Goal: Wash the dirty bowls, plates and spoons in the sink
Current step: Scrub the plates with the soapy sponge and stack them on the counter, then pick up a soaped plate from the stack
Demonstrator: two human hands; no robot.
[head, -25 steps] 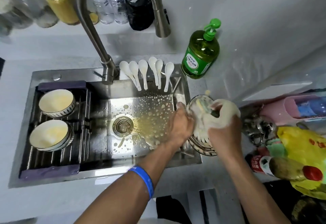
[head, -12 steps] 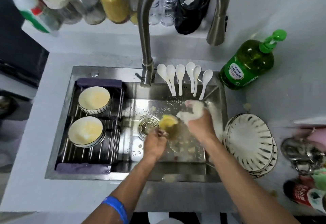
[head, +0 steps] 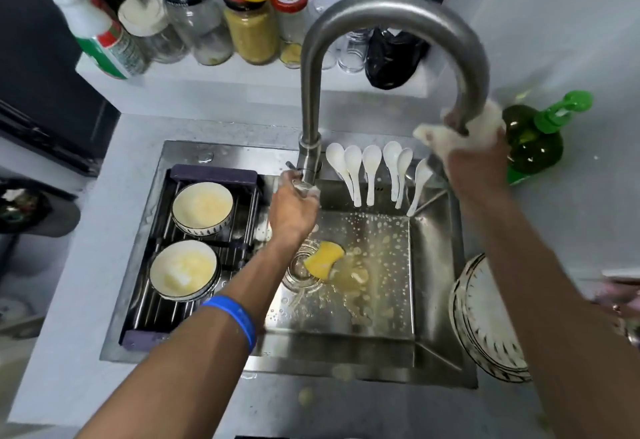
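Observation:
My left hand [head: 294,208] grips the base of the steel faucet [head: 346,23] at its lever. My soapy right hand [head: 467,151] grips the faucet's spout head. A yellow sponge [head: 323,260] lies by the drain in the sudsy sink [head: 377,300]. Two dirty bowls [head: 202,208] [head: 183,270] sit on the black rack [head: 211,174] at the sink's left. Several white spoons [head: 370,172] lie along the sink's back rim. A stack of patterned plates [head: 488,321] sits on the counter right of the sink.
A green soap pump bottle [head: 540,137] stands behind my right hand. Jars and bottles [head: 249,26] crowd the shelf behind the faucet, with a black bag [head: 391,58] beside them. Foam spots dot the counter's front edge.
The sponge left my hands and now lies by the drain. My left hand rose to the faucet base and my right hand rose to the spout head.

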